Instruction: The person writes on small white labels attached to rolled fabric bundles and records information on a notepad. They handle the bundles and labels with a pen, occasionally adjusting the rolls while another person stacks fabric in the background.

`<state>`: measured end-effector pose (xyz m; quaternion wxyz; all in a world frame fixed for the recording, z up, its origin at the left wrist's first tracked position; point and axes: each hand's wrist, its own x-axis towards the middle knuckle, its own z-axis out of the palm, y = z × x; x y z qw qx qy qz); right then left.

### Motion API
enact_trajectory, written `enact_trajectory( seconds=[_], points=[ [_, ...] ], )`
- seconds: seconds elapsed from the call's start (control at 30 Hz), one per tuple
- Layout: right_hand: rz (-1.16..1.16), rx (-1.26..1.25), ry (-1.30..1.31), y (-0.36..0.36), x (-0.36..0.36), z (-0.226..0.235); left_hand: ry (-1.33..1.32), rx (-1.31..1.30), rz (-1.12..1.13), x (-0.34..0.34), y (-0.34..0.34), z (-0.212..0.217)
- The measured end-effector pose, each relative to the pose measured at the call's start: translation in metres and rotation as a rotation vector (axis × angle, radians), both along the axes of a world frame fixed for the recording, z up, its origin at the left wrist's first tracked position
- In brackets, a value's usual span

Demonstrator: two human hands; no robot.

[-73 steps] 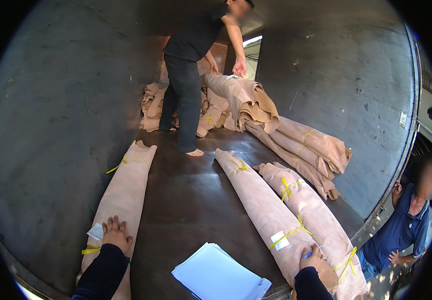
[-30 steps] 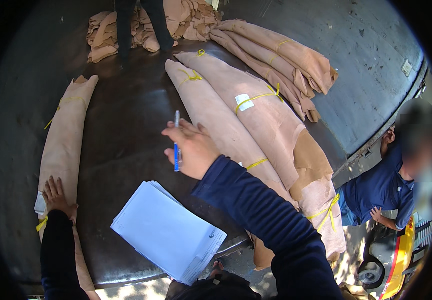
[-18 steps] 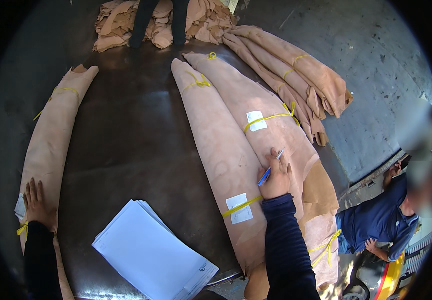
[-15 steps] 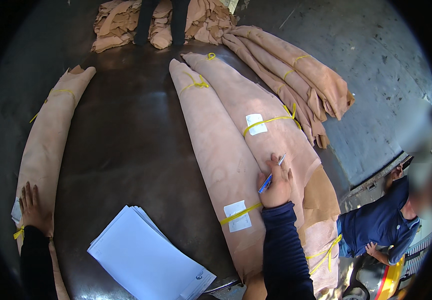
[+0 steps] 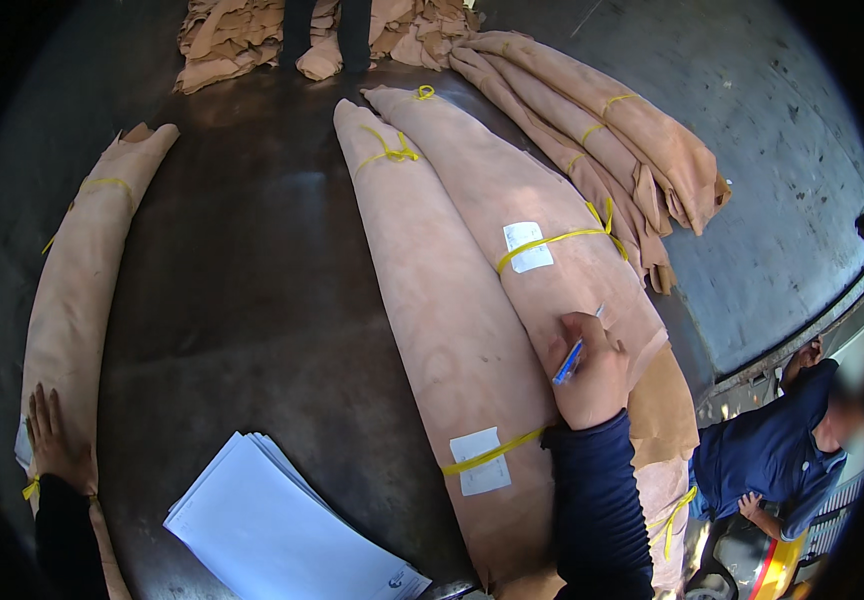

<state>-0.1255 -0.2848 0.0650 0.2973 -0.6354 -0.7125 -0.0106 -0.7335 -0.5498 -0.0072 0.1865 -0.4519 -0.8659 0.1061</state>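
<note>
My left hand (image 5: 60,440) lies flat on a pale leather roll (image 5: 82,290) at the left, fingers stretched out. A white label (image 5: 24,443) shows partly beside it, above a yellow tie (image 5: 31,487). My right hand (image 5: 597,378) is closed around a blue pen (image 5: 568,363) whose thin silver end points away from me. That hand is over a wide leather roll (image 5: 472,160), below its white label (image 5: 527,246) and yellow tie. Along its left side runs another roll (image 5: 432,300) with a label (image 5: 480,460) held under a yellow strip.
A stack of white paper (image 5: 287,530) lies on the dark metal surface (image 5: 242,280) between the rolls. More tied leather (image 5: 592,100) is at the far right. Someone's dark legs (image 5: 356,35) stand by piled leather (image 5: 227,45). Another person (image 5: 767,450) is at the right edge.
The view has shifted slightly. My right hand, still gripping the pen, has moved a little to the right over the wide roll. My left hand stays on the left roll.
</note>
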Motion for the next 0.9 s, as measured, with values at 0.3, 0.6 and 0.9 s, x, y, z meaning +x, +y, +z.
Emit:
enact_trajectory(
  seconds=[0.3, 0.6, 0.9],
  points=[
    [0.042, 0.141, -0.4, 0.114, -0.011, -0.013, -0.049, -0.001, 0.002, -0.002, 0.0, 0.002],
    [0.093, 0.263, -0.302, 0.118, -0.005, -0.022, -0.041, -0.079, 0.081, 0.006, 0.007, 0.009],
    [0.339, 0.289, 0.455, 0.095, -0.017, -0.022, 0.002, -0.048, -0.012, -0.005, -0.007, 0.003]
  ],
)
